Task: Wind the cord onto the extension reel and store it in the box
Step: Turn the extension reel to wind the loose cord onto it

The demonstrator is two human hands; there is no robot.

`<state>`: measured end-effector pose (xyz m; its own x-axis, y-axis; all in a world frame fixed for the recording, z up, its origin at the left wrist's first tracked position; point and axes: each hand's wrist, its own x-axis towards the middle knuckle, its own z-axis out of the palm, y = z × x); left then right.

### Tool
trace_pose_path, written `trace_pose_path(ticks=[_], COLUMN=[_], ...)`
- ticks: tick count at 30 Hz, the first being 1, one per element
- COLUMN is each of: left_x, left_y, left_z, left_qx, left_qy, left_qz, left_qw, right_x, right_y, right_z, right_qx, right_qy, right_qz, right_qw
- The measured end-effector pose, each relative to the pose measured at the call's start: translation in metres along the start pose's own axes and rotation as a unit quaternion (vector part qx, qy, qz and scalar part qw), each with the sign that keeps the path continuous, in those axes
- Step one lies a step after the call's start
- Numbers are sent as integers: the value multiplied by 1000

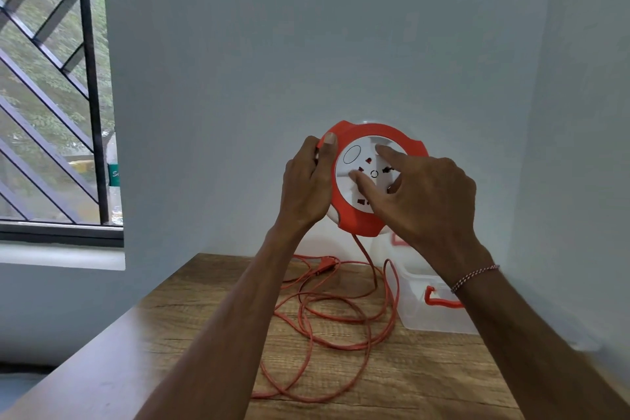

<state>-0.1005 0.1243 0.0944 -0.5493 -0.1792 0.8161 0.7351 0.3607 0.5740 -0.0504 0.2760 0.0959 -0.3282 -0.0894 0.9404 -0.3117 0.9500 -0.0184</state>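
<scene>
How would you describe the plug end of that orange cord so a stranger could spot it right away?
Start at the wooden table against the wall, where the loose orange cord lies in loops. Follow it to the far side, left of the clear plastic box: the plug is the one thicker, solid orange lump among thin strands.

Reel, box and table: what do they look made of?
Reel: looks like hard plastic, orange rim and white face, smooth moulded edges. Box: likely clear plastic, translucent walls, orange latches. Table: wood-grain top, matte; solid wood or laminate cannot be told.
</scene>
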Motion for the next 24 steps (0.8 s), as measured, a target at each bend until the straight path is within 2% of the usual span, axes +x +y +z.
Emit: trace_pose_path(ticks=[3, 7, 10, 16, 19, 24], left_x=[-1, 1, 1, 1, 0, -1], left_y=[0, -2, -2, -3, -2, -1], left_z=[1, 0, 0, 2, 2, 2], left_qx=[2, -2, 1, -4, 1, -14], left_qy=[-1, 4, 9, 8, 3, -1], left_qz=[-5, -15, -14, -19, -15, -9], left_qw=[1000, 1000, 1000, 1000, 1000, 1000], right_x=[2, 7, 10, 6, 5, 2], right_y=[3, 12, 14, 5, 2, 9], right_z=[0, -3, -8, -14, -15, -8], right_qx=[20, 42, 55, -8, -44, -37], right_qy=[-2, 3, -69, -176, -165, -103], right_qz=[-18, -89, -127, -130, -135, -119], right_qw=[1000, 995, 988, 976, 976, 987])
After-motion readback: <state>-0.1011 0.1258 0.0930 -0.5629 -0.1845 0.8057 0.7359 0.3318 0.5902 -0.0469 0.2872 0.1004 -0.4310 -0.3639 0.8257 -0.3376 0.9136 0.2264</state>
